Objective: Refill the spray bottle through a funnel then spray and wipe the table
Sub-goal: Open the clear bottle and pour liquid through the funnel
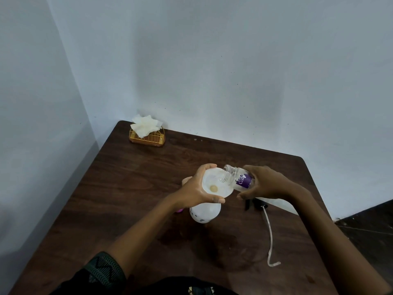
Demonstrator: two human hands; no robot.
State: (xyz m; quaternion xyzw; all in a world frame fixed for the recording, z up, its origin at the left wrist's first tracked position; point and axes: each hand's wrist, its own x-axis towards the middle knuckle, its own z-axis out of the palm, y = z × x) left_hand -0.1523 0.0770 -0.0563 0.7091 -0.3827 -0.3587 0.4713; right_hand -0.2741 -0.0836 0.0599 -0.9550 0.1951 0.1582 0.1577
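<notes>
Two hands work over the middle of the dark wooden table (127,199) in the single head view. The left hand (197,186) curls round the rim of a white funnel (214,184), thumb on the near edge and fingers over the far edge. The funnel sits in the neck of the white spray bottle (205,211), which stands upright. The right hand (268,184) wraps a small clear bottle (238,178) round its middle and tips it, open mouth over the funnel's right rim. A little yellowish liquid lies at the funnel's throat.

Judging by its look, the clear bottle is thin, light plastic that would dent under a squeeze, so the labelled middle is the place to hold. The funnel is light and could tip, so it needs steadying by the rim. The spray bottle probably gains weight as it fills, and may be slippery if wetted.

Its purple label bears white letters that seem to begin "ca"; the rest is unreadable, as are dark marks low on the spray bottle.

To the near right, the black spray head (258,204) lies with its dip tube (270,235). Tissues (144,124) stand in a gold wire holder (146,139) at the far left.
</notes>
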